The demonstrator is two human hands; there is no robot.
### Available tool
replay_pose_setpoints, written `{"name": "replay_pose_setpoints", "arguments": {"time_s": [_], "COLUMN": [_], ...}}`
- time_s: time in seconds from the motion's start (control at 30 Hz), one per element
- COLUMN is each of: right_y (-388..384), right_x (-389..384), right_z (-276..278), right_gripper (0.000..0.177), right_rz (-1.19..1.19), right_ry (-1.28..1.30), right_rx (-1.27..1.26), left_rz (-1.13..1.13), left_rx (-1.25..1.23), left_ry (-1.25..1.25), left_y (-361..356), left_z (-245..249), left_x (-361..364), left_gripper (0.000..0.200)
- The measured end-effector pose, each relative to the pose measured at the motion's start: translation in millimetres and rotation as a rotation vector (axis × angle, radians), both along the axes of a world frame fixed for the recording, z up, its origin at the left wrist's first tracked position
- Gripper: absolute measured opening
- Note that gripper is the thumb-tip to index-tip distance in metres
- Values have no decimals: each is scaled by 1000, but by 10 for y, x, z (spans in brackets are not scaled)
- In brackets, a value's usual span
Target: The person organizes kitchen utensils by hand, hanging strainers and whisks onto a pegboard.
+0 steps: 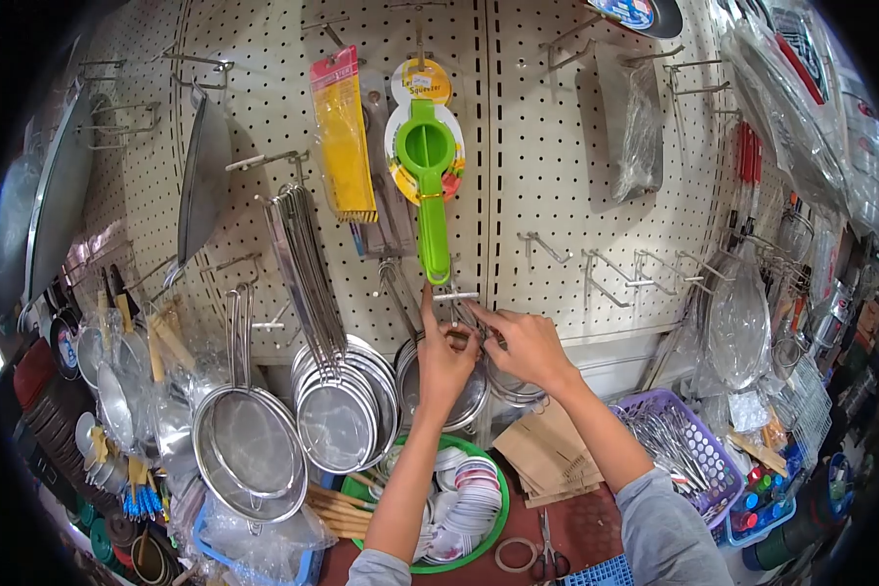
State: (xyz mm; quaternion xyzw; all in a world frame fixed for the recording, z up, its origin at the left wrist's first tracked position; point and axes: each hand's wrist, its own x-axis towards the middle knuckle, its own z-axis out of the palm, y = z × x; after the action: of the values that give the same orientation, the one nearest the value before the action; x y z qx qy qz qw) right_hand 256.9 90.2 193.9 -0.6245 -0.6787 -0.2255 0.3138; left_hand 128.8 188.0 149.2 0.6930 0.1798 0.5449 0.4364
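My left hand (445, 359) is raised in front of the pegboard, its index finger pointing up beside the lower end of a green lemon squeezer (430, 186). Its other fingers are curled, and whatever they pinch is hidden. My right hand (525, 347) faces it, index finger stretched toward a peg hook (456, 295) and the rest bent in; I cannot make out what it grips. Thin wire handles show between the hands under that hook. Partly covered by my left hand and forearm are round mesh strainers (410, 379); more round metal rims (515, 389) show below my right hand.
Larger strainers (249, 439) and a stack of strainers (337, 425) hang to the left. Below stand a green basin (501, 508) of ladles or spoons, brown cardboard (552, 451), scissors (549, 552) and a purple basket (718, 488) of metal utensils. Bare hooks (606, 278) stick out at right.
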Motion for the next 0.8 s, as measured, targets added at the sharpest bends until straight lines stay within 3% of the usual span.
{"name": "replay_pose_setpoints", "arguments": {"time_s": [0.17,0.27,0.47,0.57,0.67,0.8], "right_y": [197,301,360,354,365,371], "right_x": [64,113,149,133,197,246], "right_z": [-38,-67,-56,-30,-60,-101], "right_gripper": [38,52,55,17,60,61], "right_rz": [-4,8,-12,-14,-18,-12], "right_ry": [17,-18,-28,25,2,-2], "right_rx": [42,110,68,67,17,-1], "left_rz": [13,29,75,110,116,112], "left_rx": [-36,-3,60,77,84,73], "left_ry": [64,135,222,295,309,343], "left_y": [94,95,117,162,144,123], "left_z": [23,104,142,126,141,191], "left_x": [57,36,22,47,36,12], "left_gripper": [106,103,87,72,58,54]}}
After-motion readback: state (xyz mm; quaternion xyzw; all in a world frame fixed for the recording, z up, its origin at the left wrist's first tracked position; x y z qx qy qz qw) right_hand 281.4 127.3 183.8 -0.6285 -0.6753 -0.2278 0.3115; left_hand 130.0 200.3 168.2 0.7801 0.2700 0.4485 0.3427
